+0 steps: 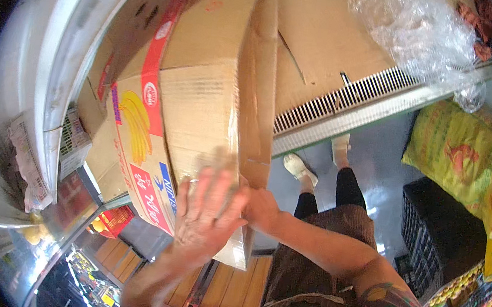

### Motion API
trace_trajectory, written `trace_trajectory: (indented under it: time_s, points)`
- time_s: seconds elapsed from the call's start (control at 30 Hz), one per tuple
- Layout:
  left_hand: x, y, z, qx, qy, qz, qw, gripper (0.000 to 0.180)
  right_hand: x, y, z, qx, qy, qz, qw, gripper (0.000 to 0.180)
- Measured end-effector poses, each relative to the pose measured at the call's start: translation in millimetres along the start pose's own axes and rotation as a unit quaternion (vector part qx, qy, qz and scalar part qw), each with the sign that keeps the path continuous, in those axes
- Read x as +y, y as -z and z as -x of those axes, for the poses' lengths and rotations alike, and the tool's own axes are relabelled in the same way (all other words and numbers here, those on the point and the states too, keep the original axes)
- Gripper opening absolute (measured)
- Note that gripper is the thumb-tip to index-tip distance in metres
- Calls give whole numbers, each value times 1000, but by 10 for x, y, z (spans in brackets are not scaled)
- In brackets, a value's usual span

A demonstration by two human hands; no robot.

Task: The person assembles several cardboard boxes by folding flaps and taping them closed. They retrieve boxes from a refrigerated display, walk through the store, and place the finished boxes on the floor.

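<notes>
A large brown cardboard box point(199, 109) with a red stripe and a picture of yellow bananas tilts in front of me, jutting past the edge of a shelf. My left hand point(208, 207) lies on its near end, fingers spread and a little blurred by motion. Just to the right, my right hand point(261, 210) is closed around the box's near right corner, beside a raised flap point(257, 112). Its fingertips are partly hidden behind the left hand and the cardboard.
Flattened cardboard point(333, 30) covers the shelf behind a slotted vent point(349, 95). Crumpled clear plastic wrap point(417, 33) sits at the back right. A yellow-green sack point(464, 157) rests near a black plastic crate point(431, 235) on the right. A white curved frame point(67, 42) borders the left.
</notes>
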State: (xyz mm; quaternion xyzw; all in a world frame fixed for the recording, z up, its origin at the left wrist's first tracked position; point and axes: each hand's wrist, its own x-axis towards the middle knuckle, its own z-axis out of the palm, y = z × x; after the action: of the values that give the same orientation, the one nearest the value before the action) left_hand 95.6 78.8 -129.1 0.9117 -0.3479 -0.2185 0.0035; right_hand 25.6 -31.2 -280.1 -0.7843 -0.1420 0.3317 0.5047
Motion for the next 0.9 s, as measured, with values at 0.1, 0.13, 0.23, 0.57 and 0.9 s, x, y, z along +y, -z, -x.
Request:
trace_trajectory:
  time_s: [0.1, 0.13, 0.23, 0.57, 0.9]
  points:
    - [95, -158, 188, 31, 184, 96, 978, 80, -163, 203, 65, -42, -24, 36, 998, 64]
    - [129, -210, 256, 39, 213, 120, 969, 80, -238, 264, 131, -25, -6, 55, 998, 65]
    - [177, -325, 407, 87, 263, 196, 941, 80, -306, 444, 184, 54, 49, 94, 993, 71]
    - [165, -433, 959, 136, 443, 93, 881, 72, -375, 536, 64, 18, 338, 158, 927, 35]
    - [230, -1094, 1190, 179, 455, 201, 849, 68, -129, -247, -253, -166, 321, 87, 928, 33]
